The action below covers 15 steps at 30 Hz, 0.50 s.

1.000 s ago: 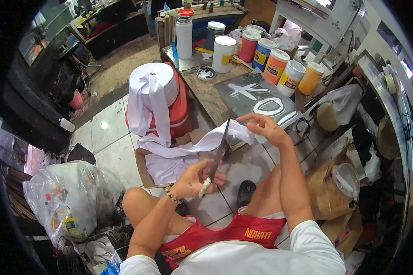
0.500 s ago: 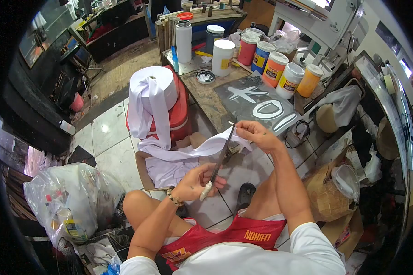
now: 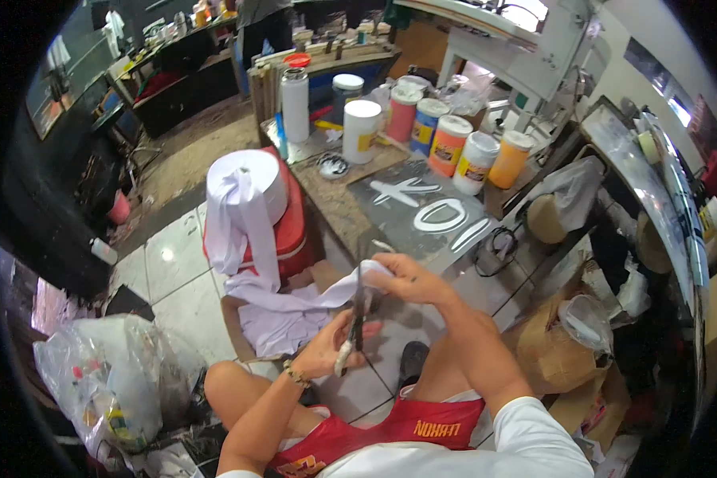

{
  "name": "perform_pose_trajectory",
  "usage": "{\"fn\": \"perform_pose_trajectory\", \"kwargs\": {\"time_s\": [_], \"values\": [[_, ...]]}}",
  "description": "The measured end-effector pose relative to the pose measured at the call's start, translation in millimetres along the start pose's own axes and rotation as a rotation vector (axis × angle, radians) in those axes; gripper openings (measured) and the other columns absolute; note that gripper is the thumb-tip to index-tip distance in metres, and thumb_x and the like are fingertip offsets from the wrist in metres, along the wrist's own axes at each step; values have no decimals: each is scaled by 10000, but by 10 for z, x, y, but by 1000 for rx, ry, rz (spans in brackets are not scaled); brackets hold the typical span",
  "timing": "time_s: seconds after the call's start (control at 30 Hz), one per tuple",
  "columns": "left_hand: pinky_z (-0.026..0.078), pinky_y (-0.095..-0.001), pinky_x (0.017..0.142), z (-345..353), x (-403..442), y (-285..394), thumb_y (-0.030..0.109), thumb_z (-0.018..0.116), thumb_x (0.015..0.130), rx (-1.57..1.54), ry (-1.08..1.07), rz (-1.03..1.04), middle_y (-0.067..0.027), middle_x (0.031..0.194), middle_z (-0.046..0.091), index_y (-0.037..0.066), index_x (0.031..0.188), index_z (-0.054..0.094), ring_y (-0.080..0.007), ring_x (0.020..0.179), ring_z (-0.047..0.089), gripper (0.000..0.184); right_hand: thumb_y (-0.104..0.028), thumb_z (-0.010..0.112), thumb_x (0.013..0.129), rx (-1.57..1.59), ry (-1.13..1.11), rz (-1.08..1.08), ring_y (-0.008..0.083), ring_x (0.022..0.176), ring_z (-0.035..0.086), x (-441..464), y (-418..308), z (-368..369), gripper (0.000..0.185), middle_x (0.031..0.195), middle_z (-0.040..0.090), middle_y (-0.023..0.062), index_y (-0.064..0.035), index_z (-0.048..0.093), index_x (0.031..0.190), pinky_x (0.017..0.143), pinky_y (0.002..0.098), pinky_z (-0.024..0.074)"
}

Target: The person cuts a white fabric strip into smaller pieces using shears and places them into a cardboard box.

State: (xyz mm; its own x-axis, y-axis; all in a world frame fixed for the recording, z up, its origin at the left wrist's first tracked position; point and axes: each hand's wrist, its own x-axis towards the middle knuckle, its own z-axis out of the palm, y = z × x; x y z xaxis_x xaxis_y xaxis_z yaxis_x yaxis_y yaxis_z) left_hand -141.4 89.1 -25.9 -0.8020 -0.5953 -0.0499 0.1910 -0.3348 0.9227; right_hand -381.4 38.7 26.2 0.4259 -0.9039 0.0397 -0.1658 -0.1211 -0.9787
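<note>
My left hand (image 3: 332,348) holds long dark-bladed scissors (image 3: 359,299), blades pointing up and away, with a white-wrapped handle at the palm. Pinched in my right hand (image 3: 406,279) is the end of a white cloth strip (image 3: 315,299). The blades cross the strip just left of those fingers; whether they have cut into it is unclear. From there the strip sags left toward a big white cloth roll (image 3: 267,177) on a red cooler-like box (image 3: 292,227). White cloth pieces (image 3: 283,327) lie in a cardboard box (image 3: 237,328) below.
Ahead, a worktable (image 3: 317,171) carries paint jars (image 3: 452,146), a white bottle (image 3: 295,103) and a dark sheet with white lettering (image 3: 430,209). A clear bag of rubbish (image 3: 111,382) sits at left, a cardboard carton (image 3: 554,350) at right. Another person (image 3: 264,24) stands at the back.
The view has shifted, so the surroundings sit lower and further left. The scissors have turned more upright, and my right hand has come nearer to my left with the strip's end.
</note>
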Motion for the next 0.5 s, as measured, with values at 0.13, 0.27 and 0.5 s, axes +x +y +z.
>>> {"fn": "perform_pose_trajectory", "kwargs": {"time_s": [0.13,0.27,0.5], "values": [[483,-303,910,-40,-3,39,110,817,742,14,-9,66,-198,1383,506,73,1481,271,-228,1270,520,920,-323,603,975,61,-17,7,48,708,459,13,-23,4,277,752,504,-43,-48,618,1009,613,237,396],[523,-313,824,-97,5,-67,199,749,850,116,-27,100,-234,1340,534,94,1440,346,-271,1198,570,723,-300,571,995,95,82,-133,48,733,515,38,-24,36,301,894,586,-23,-68,550,1186,635,210,428],[558,-394,808,-84,8,-33,303,398,1031,-217,24,-145,-254,1360,515,114,1412,407,-306,1180,568,425,-288,470,1038,310,-96,-86,157,1026,589,46,-55,72,344,1171,625,95,-14,528,1239,911,322,457]]}}
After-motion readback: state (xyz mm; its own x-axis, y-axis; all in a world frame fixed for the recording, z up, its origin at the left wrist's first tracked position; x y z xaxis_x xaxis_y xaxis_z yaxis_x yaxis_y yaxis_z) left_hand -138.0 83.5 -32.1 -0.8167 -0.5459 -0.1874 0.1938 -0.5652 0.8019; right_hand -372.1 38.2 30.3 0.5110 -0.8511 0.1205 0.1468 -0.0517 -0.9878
